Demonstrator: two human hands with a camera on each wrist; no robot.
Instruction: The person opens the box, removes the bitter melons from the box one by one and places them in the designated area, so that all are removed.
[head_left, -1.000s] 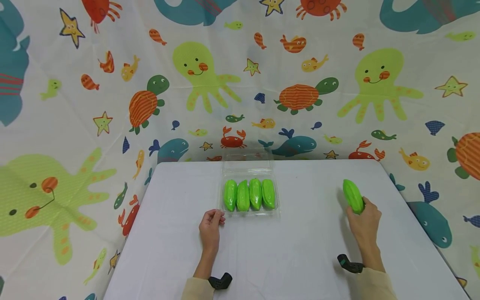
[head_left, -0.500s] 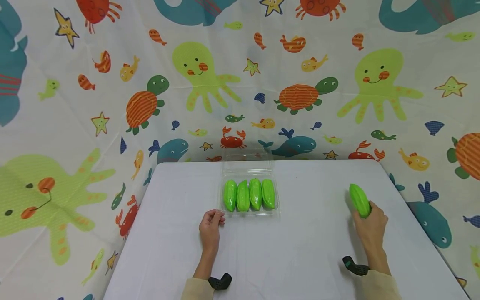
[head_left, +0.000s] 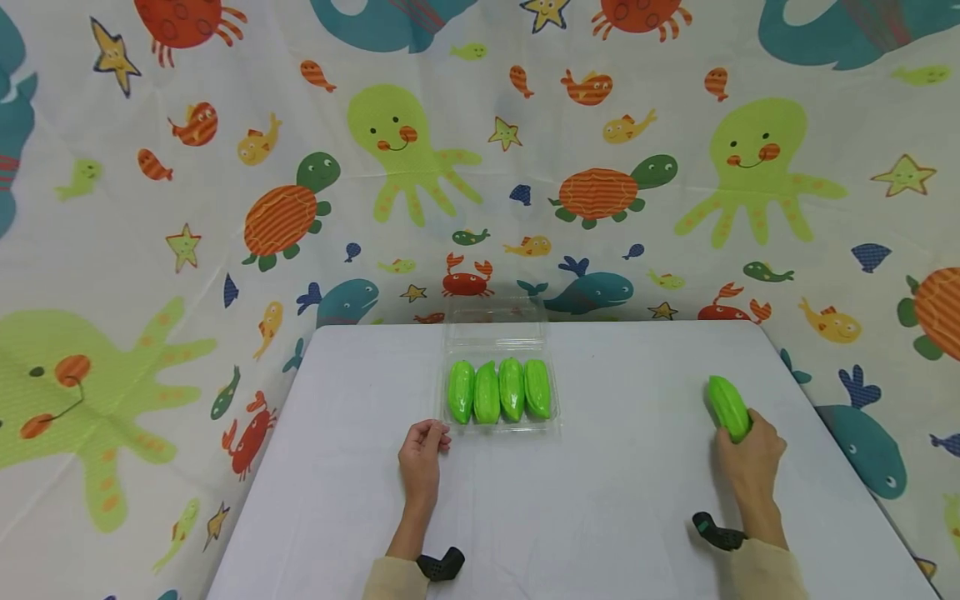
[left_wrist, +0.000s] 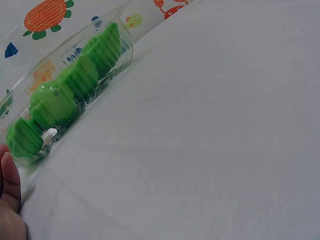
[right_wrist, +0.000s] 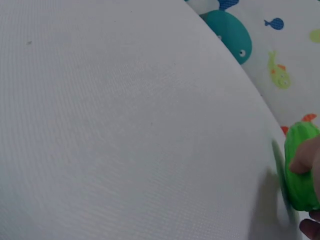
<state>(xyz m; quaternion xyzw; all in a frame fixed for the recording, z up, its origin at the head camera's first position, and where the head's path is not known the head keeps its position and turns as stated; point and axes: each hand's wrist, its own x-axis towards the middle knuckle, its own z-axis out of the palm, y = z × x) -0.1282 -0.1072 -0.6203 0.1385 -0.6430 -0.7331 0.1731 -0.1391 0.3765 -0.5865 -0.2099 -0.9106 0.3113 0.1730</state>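
At the right of the table, my right hand [head_left: 752, 454] grips a bright green ridged toy cucumber [head_left: 727, 407] by its near end. In the right wrist view, the thumb lies along the toy cucumber [right_wrist: 299, 187], which is cut off by the frame edge. A clear plastic clamshell box [head_left: 555, 421] sits at the table's middle with its lid raised at the back. Several similar toy cucumbers [head_left: 487, 393] lie side by side in it. My left hand [head_left: 422, 457] pinches the box's front left corner with thumb and curled fingers. Only some fingers [left_wrist: 10, 180] show in the left wrist view.
A white cloth covers the table [head_left: 600, 500]. Behind it and along both sides hangs a curtain [head_left: 465, 183] printed with sea animals. The raised box lid [head_left: 497, 321] stands close to the back edge. Black wrist mounts [head_left: 441, 564] are on both forearms.
My right hand has moved rightward and slightly toward me, carrying the toy cucumber. The left hand and the box have stayed in place.
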